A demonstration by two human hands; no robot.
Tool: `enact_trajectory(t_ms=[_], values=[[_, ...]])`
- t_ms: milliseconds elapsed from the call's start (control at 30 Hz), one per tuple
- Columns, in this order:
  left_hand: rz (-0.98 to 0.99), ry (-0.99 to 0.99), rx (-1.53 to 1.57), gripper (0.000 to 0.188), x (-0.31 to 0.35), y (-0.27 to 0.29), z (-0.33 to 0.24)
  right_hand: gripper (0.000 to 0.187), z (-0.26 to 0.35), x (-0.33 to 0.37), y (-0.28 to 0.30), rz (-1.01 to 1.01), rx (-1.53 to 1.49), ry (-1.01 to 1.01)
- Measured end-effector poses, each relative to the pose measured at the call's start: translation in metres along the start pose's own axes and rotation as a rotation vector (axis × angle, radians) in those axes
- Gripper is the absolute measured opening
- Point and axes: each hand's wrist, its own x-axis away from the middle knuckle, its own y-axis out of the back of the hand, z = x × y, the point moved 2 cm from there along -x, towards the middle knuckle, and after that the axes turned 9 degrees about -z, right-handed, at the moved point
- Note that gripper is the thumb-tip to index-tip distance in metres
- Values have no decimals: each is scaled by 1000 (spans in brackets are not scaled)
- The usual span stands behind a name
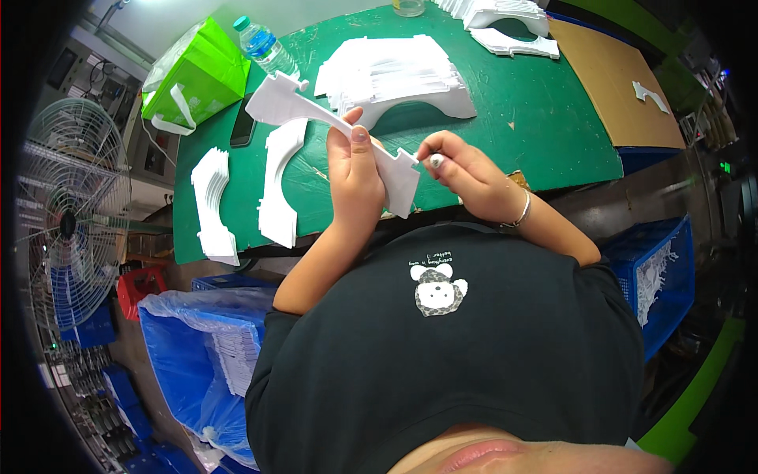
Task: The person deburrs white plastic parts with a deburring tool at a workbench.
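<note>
My left hand grips the middle of a long white flat plastic piece with wide ends, held above the green table. My right hand pinches the near end of that same piece with closed fingers. A bracelet sits on my right wrist. Just beyond my hands lies a big fanned stack of white arch-shaped pieces. Two smaller stacks of curved white pieces lie to the left, near the table's front edge.
A green bag, a water bottle and a dark phone sit at the table's far left. A brown cardboard sheet covers the right side. Blue bins with white pieces stand below, and a fan is at left.
</note>
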Motion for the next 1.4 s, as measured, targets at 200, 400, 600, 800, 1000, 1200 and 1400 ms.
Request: enact_trajectory(t_ms=[200,400,600,800,1000,1200,1400], values=[[132,-88,-128,47,-2,6,-8,19,6,-8,5,-19,147,198],[247,-101,-227,36,4,-1,-22,29,23,-8,1,245,281,192],[321,-128,-283,34,3,-5,-27,30,24,-6,-1,327,276,220],[463,-131,-262,51,3,-6,-26,35,19,-3,-1,446,199,202],[641,-214,-161,62,0,-11,-20,44,11,4,-9,667,-72,-123],[643,-261,-104,59,-1,-16,-17,40,-9,11,-18,842,-720,-511],[541,-299,-84,41,-2,-12,-18,30,-5,10,-15,664,-633,-539]])
